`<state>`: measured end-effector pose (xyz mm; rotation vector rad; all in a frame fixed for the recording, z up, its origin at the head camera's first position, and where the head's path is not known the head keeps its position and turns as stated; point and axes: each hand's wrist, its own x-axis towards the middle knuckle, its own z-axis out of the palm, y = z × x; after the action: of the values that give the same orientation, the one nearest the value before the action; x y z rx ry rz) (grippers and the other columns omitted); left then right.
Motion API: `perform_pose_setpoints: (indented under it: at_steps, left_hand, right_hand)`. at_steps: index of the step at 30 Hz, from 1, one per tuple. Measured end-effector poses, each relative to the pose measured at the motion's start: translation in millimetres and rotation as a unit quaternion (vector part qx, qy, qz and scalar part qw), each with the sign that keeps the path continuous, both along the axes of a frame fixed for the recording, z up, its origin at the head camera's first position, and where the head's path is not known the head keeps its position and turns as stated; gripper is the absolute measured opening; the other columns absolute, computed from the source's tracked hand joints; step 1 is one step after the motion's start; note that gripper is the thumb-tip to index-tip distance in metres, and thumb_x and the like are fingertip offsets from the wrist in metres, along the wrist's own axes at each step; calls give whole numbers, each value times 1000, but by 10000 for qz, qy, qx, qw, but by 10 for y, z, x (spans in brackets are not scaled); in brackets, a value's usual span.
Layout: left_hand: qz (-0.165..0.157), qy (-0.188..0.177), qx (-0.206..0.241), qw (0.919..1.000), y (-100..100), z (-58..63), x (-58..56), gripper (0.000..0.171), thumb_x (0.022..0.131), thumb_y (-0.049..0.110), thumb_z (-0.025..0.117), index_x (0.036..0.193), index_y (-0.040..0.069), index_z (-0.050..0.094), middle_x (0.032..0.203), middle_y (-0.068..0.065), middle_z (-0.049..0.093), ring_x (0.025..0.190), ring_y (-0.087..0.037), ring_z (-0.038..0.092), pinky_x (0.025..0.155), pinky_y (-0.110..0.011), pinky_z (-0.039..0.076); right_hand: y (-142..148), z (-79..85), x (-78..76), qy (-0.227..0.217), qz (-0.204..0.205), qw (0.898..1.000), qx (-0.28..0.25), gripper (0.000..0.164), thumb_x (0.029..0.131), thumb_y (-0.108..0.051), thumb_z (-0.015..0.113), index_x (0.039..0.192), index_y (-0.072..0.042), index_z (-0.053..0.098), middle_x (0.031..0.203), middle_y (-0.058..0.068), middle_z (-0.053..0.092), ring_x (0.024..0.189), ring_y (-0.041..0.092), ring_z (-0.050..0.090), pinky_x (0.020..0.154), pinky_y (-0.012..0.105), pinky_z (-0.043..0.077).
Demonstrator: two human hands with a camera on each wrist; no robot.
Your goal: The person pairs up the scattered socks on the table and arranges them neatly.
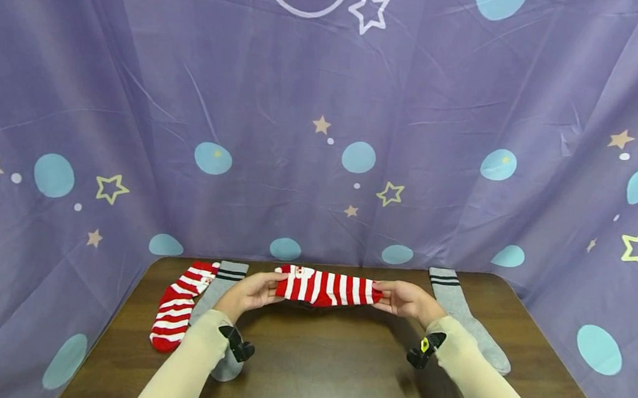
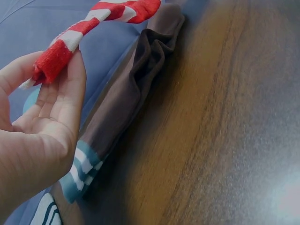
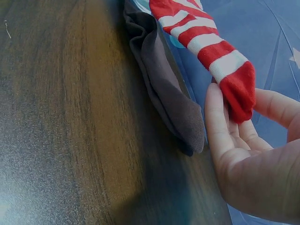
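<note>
A red-and-white striped sock [image 1: 325, 289] with a Santa face near its cuff is stretched sideways above the table's back edge. My left hand [image 1: 250, 292] pinches its cuff end between thumb and fingers. At the other end my right hand [image 1: 407, 303] pinches the red toe. Below the held sock lies a dark brown sock [image 2: 112, 108], rumpled in the middle, with a teal-and-white striped cuff; in the right wrist view its dark fabric [image 3: 171, 93] runs along the table edge. The head view mostly hides this dark sock behind the raised one.
Another red-and-white striped sock [image 1: 177, 306] lies at the table's left. Next to it a grey sock [image 1: 232, 273] with black bands is partly covered by my left arm. A second grey sock [image 1: 469, 320] lies at the right, beside my right forearm. A purple curtain [image 1: 273, 208] surrounds the brown table [image 1: 311, 367].
</note>
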<state>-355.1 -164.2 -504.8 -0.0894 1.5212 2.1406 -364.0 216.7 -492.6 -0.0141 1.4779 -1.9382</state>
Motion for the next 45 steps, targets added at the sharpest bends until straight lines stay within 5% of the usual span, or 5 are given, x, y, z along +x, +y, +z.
perform_pose_setpoints:
  at_steps: [6, 20, 29, 45]
  left_hand:
    - [-119, 153, -183, 9996, -47, -2, -4, 41, 105, 13, 50, 137, -10, 39, 95, 0, 72, 88, -14, 70, 78, -25, 59]
    - [-215, 201, -649, 9975, -148, -16, 48, 47, 104, 14, 55, 141, -11, 40, 98, 1, 71, 91, -13, 69, 81, -25, 59]
    - [-539, 304, -693, 9957, -213, -38, 100, 13, 104, 11, 55, 113, 5, 63, 95, 4, 74, 90, -11, 71, 82, -25, 58]
    - [-973, 318, -749, 9919, -339, -20, 176, 13, 104, 6, 51, 104, 8, 64, 91, 3, 75, 86, -10, 72, 77, -25, 61]
  right_hand:
    - [-31, 22, 0, 120, 49, 9998, 134, 28, 106, -4, 44, 97, -16, 68, 93, -3, 73, 87, 10, 70, 82, 22, 60]
    - [-69, 8, 37, 226, 406, 9984, 333, 25, 106, -3, 43, 103, -14, 66, 95, -4, 72, 90, 9, 69, 84, 21, 59]
    - [-98, -36, 67, 133, 287, 9979, 568, 19, 104, -4, 48, 103, -12, 65, 94, -2, 72, 87, 10, 69, 80, 21, 60]
    - [-149, -21, 111, 104, 349, 9951, 918, 14, 103, -4, 52, 107, -7, 65, 96, 1, 71, 89, 12, 70, 82, 23, 61]
